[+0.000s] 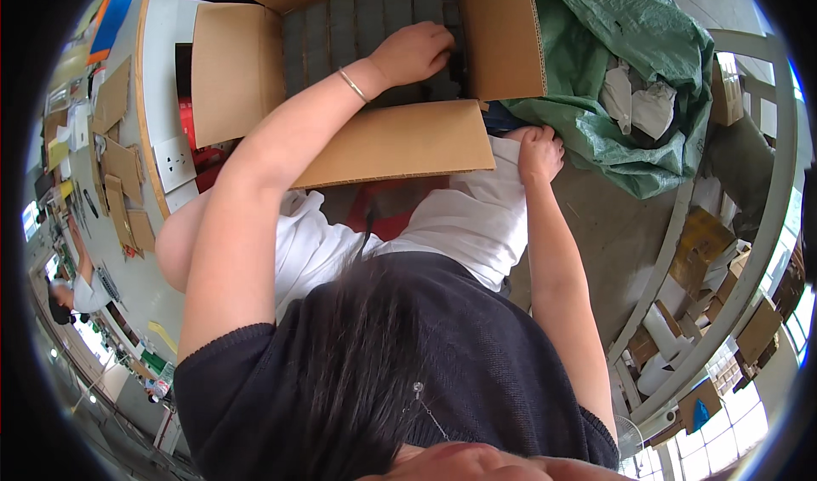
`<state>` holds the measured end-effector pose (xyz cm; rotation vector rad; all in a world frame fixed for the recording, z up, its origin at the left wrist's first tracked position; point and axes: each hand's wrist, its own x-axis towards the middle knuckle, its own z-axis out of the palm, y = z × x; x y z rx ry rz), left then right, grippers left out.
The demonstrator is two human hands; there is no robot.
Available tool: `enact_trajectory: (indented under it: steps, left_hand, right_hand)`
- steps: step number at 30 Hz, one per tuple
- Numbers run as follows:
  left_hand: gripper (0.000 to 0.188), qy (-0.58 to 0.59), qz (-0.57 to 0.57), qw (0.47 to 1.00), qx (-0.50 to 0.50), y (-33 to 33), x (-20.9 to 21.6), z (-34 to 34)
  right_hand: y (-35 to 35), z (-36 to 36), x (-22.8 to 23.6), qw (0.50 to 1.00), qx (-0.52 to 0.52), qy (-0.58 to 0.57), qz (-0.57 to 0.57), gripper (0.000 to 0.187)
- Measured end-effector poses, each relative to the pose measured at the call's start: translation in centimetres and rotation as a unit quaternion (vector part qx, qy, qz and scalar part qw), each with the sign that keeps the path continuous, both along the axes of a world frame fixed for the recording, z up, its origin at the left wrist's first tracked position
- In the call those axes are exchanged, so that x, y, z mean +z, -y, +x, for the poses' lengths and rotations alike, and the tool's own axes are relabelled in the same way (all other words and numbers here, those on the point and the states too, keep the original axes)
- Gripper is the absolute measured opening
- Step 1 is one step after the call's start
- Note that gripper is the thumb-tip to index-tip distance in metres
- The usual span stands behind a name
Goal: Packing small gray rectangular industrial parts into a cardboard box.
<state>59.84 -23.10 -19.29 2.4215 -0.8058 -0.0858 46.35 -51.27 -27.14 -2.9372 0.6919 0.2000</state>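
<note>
An open cardboard box (391, 145) stands in front of my knees with its flaps folded out. Inside it, dark grey rectangular pieces (340, 34) are packed upright in rows. My left hand (417, 53), with a bracelet at the wrist, reaches over the near flap into the box's right part. Its fingers are curled down against the grey pieces, and whatever they grip is hidden. My right hand (541, 153) rests in a loose fist on my right leg, beside the white shorts (477, 217) and the green woven sack (587, 123).
Crumpled white pieces (651, 111) lie in the sack's folds. At the left runs a long workbench (136, 183) with cardboard scraps (115, 174) and a power socket panel (174, 162). Another person (81, 289) is farther off at the left. A grey metal rack (664, 268) holds boxes at the right.
</note>
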Motion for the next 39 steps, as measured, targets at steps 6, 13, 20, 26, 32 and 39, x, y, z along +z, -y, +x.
enact_trajectory:
  steps: [6, 13, 20, 26, 32, 39]
  left_hand:
    - [0.027, 0.046, 0.100, 0.943, -0.314, 0.7, 0.7, 1.0]
    - [0.040, 0.007, 0.185, 0.872, -0.452, 3.3, 0.2, 2.6]
    - [0.028, 0.060, 0.225, 0.847, -0.478, 2.2, -0.4, 3.0]
    - [0.018, 0.098, 0.335, 0.834, -0.428, 3.0, -0.1, 0.3]
    - [0.020, 0.132, 0.279, 0.892, -0.330, 1.4, 0.2, -0.7]
    - [0.030, -0.026, 0.427, 0.814, -0.394, 3.9, 0.7, 2.0]
  right_hand:
    - [-0.2, 0.5, 0.7, 0.998, -0.014, -0.052, 0.023, 0.038]
    - [0.0, 0.1, -0.1, 1.000, -0.001, -0.001, -0.001, 0.030]
    - [0.2, 0.3, 0.0, 1.000, -0.005, -0.002, 0.003, 0.030]
    - [0.4, 0.3, -0.1, 1.000, -0.009, -0.022, 0.004, 0.031]
    - [0.6, 0.4, -0.1, 1.000, -0.009, -0.011, 0.013, 0.032]
    - [0.2, 0.5, 0.0, 0.999, -0.011, -0.031, 0.017, 0.033]
